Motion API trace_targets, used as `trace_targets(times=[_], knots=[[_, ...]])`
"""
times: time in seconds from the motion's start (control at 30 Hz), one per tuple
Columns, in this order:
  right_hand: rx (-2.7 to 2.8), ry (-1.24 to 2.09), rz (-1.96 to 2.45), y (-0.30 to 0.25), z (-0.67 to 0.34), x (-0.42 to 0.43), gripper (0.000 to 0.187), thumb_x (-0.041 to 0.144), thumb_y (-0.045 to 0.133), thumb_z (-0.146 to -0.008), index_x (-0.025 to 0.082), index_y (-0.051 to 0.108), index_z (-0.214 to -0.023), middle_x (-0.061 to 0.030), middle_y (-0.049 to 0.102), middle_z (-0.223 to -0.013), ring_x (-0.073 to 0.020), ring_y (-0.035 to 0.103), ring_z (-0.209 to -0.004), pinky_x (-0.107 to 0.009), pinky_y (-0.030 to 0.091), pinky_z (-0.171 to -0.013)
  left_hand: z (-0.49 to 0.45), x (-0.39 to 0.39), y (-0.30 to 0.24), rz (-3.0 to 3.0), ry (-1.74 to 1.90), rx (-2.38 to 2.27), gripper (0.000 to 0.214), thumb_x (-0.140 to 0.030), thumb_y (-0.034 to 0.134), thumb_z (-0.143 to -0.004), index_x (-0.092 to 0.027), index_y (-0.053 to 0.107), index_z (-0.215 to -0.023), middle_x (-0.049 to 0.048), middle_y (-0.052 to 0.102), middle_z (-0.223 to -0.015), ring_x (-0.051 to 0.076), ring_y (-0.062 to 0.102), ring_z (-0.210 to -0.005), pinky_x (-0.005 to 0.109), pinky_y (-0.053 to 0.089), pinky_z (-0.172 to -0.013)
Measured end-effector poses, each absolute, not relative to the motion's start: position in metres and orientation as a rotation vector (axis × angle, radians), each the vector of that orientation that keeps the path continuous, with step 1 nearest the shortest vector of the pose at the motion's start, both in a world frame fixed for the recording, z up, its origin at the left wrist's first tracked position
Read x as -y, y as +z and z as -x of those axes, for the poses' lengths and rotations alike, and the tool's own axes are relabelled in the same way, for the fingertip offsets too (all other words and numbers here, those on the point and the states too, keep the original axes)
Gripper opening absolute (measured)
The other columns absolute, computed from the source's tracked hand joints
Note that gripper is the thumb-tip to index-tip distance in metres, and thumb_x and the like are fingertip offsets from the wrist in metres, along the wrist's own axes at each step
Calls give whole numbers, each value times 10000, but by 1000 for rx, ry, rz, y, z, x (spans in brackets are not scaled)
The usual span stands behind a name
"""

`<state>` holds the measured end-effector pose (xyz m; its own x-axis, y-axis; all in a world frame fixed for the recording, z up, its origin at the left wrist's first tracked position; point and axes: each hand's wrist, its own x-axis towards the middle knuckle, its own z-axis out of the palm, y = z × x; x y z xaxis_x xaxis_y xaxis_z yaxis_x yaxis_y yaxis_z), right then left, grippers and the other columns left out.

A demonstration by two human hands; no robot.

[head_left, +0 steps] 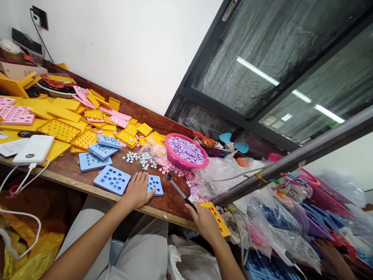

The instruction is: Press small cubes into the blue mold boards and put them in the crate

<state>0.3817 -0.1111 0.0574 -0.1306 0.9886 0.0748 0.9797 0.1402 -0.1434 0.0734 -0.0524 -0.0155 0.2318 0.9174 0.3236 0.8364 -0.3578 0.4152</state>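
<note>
My left hand lies flat with its fingers stretched out, pressed against a blue plastic panel with square holes and partly covering it. My right hand is closed round the black handle of a small hammer. The hammer's head is over the table, just right of that panel. Left of my left hand lies another blue panel. Behind it are several blue boards with pegs. Small white-and-blue pieces are scattered beyond my left hand. A yellow frame lies beside my right hand.
A pink basket holds purple pieces, with pink pieces spilled before it. Yellow boards pile up on the left near a white power bank. A grey metal bar crosses the right. Another person's hand shows at lower right.
</note>
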Motion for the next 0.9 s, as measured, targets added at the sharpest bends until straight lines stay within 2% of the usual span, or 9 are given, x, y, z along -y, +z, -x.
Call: trace_targets(times=[0.1,0.2,0.33,0.47,0.57,0.7,0.8,0.9], knots=[[2221,88,1945,66,-383,114,475,539,310,-1043,207,646,-1000,-94,729,-838,-266,700,-824,-301,435,-698,-74,53,-15,-2336,775,-1689,811,-630,377,-959,-48,384,-1524,232,400,-1569,390,333,-1464,509,155,-1228],[2305,108,1956,77,-382,117,461,568,373,-1019,215,656,-930,-81,718,-778,-265,691,-774,-304,434,-691,-73,53,-13,-2336,759,-1691,771,-587,385,-968,-39,405,-1509,232,411,-1561,392,342,-1453,500,164,-1221],[2227,200,1808,80,-381,126,477,550,323,-1038,213,657,-992,-85,735,-876,-250,691,-835,-305,463,-747,-72,54,-10,-2341,741,-1718,643,-441,379,-981,-60,431,-1496,199,439,-1549,372,367,-1430,493,205,-1202],[2253,205,1898,64,-386,140,467,574,366,-1014,222,668,-962,-88,734,-863,-275,699,-845,-321,469,-733,-71,54,-7,-2368,719,-1726,587,-324,371,-962,-60,453,-1480,180,466,-1530,350,383,-1408,476,240,-1188],[2225,136,1936,56,-392,149,478,571,349,-1018,221,673,-994,-109,740,-901,-293,705,-894,-334,475,-748,-68,54,-6,-2380,715,-1712,580,-302,371,-956,-52,461,-1472,188,463,-1525,352,378,-1398,489,249,-1181],[2230,83,1994,58,-394,154,429,571,419,-992,236,678,-920,-85,736,-808,-286,716,-820,-318,478,-707,-61,54,-2,-2390,737,-1582,534,-281,349,-972,-105,482,-1459,173,501,-1476,320,416,-1350,481,325,-1132],[2174,112,1846,59,-388,157,448,556,356,-1020,237,669,-988,-100,752,-921,-283,716,-901,-326,498,-755,-57,55,0,-2404,769,-1462,489,-273,337,-988,-162,516,-1429,147,548,-1407,296,462,-1279,459,387,-1077],[2235,134,1911,56,-380,160,466,583,343,-1010,240,654,-960,-93,742,-825,-304,720,-825,-341,494,-694,-57,56,1,-2429,775,-1429,476,-274,346,-994,-180,517,-1428,138,572,-1362,294,468,-1254,459,388,-1077]])
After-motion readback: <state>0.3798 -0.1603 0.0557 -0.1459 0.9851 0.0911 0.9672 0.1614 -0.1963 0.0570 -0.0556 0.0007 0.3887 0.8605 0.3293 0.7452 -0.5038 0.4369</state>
